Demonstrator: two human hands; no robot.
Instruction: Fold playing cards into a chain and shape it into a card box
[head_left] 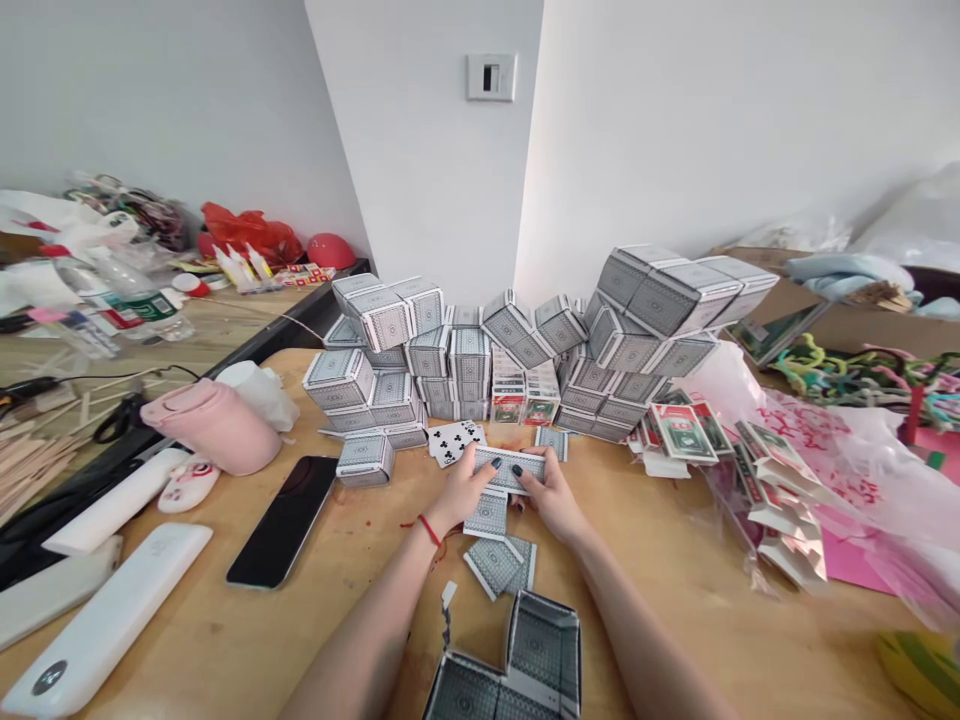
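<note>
Between both hands, over the middle of the table, is a grey-backed playing card (517, 466), held lengthwise with its patterned back up. My left hand (466, 488) pinches its left end, thumb on top. At the other end, my right hand (551, 490) grips it the same way. Below the hands lie loose playing cards (492, 565), face down and overlapping. Face-up club cards (454, 442) rest just beyond my left hand. A folded-card box structure (517, 670) with open tops sits close to me, between my forearms.
Stacked card blocks (375, 385) line the back, rising highest in the right-hand stack (660, 290). Card packs (682, 430) and opened cartons (780, 505) lie right. Leftward are a black phone (283, 520), a white power bank (112, 615) and a pink cup (217, 425).
</note>
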